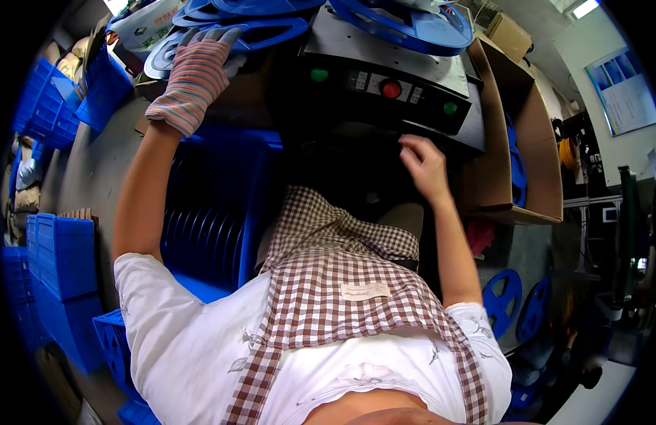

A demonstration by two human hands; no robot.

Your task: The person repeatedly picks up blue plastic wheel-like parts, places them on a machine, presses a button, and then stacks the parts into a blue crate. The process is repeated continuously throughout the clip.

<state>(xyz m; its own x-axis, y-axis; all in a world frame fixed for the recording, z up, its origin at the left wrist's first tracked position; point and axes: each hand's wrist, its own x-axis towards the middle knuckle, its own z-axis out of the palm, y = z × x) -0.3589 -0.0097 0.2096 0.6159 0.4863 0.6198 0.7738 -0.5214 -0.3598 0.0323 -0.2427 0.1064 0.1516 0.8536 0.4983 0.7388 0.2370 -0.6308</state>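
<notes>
My left hand (199, 74), in a striped glove with grey fingertips, reaches to the far left. Its fingers lie over a blue plastic reel (275, 34) and the thumb is lower, at the reel's near edge; the glove hides part of the grip. My bare right hand (425, 167) is in front of a black machine (385, 88) with a red button and green buttons. Its fingers are curled in, and nothing shows in them. Another blue reel (413, 32) rests on the machine's metal top.
A blue bin (261, 152) holding a row of dark discs (204, 237) stands by my left arm. An open cardboard box (540, 152) with a blue reel inside is right of the machine. Blue crates (62, 258) are stacked at left; more reels (503, 301) stand at lower right.
</notes>
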